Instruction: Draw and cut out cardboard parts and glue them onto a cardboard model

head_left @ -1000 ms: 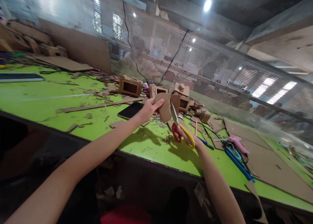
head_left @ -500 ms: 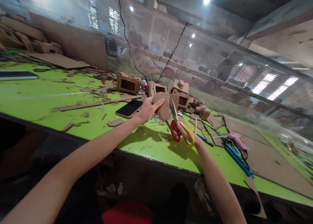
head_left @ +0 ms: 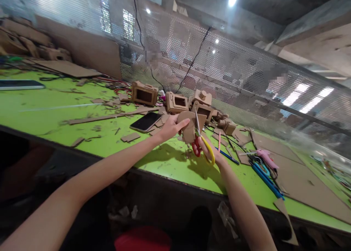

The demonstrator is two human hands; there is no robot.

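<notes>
My left hand is closed on a piece of cardboard with a rounded outline, its thumb lying across the front face. In my right hand is a pair of scissors with one red and one yellow handle loop. The blades point up and lie against the cardboard at its right side, where a flap sticks out. Both hands are raised above the green table. Just behind them stand small cardboard boxes with window openings, among them one box.
A black phone lies left of my hands, among scraps and a long cardboard strip. To the right are a blue pen, a pink glue gun, a blue cutter and a large cardboard sheet. Perforated mesh rises behind.
My left hand and the cardboard have shifted slightly right and down. The cardboard has turned a little, so its right flap shows more. The scissors have moved only slightly.
</notes>
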